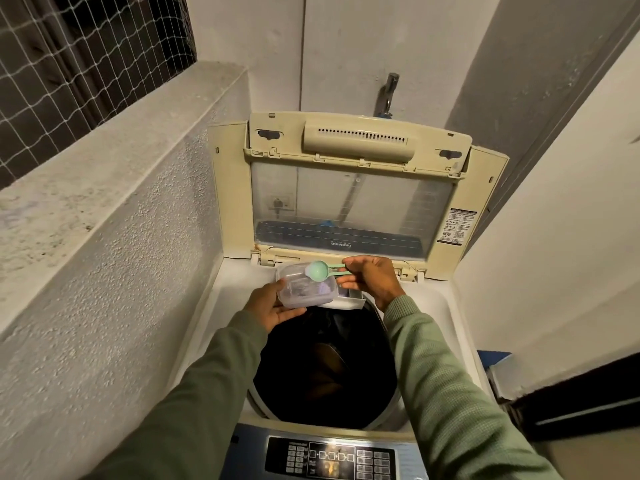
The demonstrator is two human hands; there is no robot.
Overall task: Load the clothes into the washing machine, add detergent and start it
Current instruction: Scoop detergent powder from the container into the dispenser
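Nearest, at 6 o'clock, control panel (332,459) of the washing machine (221,306). Just beyond, open drum (363,341) with dark clothes (329,372) inside. Over the drum's 12 o'clock edge, left grip (268,304) curled round a clear plastic container (306,285). At its 3 o'clock, right grip (370,277) pinching the handle of a green scoop (318,270), bowl over the container's far edge. Beneath, white drawer (349,299). Farther back, lid (349,202) raised; tap (389,93) at 12 o'clock.
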